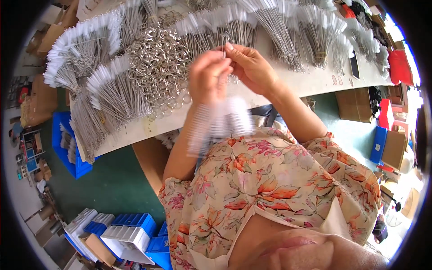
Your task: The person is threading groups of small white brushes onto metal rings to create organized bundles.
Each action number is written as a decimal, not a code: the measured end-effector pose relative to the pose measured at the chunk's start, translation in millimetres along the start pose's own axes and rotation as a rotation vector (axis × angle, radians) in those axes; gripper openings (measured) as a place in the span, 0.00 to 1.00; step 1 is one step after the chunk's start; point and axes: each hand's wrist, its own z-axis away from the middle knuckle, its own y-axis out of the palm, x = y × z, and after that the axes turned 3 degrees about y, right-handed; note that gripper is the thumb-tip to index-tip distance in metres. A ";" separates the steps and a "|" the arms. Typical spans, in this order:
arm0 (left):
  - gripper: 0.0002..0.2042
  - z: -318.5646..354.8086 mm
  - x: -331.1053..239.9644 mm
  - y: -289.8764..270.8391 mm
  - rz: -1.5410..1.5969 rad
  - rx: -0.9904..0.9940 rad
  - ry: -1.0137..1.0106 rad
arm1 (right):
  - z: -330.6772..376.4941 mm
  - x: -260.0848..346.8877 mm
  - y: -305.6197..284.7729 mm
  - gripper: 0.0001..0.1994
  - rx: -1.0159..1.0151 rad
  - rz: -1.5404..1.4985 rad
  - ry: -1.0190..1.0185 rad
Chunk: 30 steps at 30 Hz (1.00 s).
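Observation:
My left hand (209, 78) is closed and partly smeared by motion, held above the table's near edge. From beneath it hang wire brushes with white bristles (240, 118), blurred, their wire handles largely hidden in the fingers. Thumb and forefinger of my right hand (253, 68) pinch at the same spot, against the left fingertips. A little metal shows there, too small to tell whether it is a ring or a wire end. Just left of my hands lies a heap of shiny metal split rings (157, 67). Bundles of similar brushes (114, 85) lie around the heap.
The pale table (130, 137) carries more brush bundles (279, 33) along its far side. A dark phone (354, 66) lies at the right, near a red bag (400, 66). Blue crates (67, 148) stand on the green floor at left, with white and blue bins (128, 238) at lower left.

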 end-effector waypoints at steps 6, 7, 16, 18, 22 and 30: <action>0.18 44.8 -8.3 12.2 -0.071 0.096 0.079 | 22.2 21.6 -27.7 0.12 0.118 -0.173 0.105; 0.17 53.3 -15.2 6.9 -0.100 0.088 0.031 | 35.5 47.8 -29.4 0.12 0.091 0.190 0.183; 0.13 88.7 -17.2 -6.7 0.149 0.305 -0.495 | 62.7 10.4 -56.8 0.04 0.318 2.396 0.063; 0.12 87.9 -23.0 -10.5 0.167 0.271 -0.466 | 60.7 7.8 -37.4 0.04 0.305 1.744 0.154; 0.10 85.0 -23.2 -32.1 0.059 0.243 -0.171 | 55.0 7.8 -12.0 0.09 0.380 0.989 0.501; 0.07 61.8 -6.8 -79.9 -0.510 0.288 -0.506 | 58.6 26.6 -25.7 0.05 0.306 1.631 0.109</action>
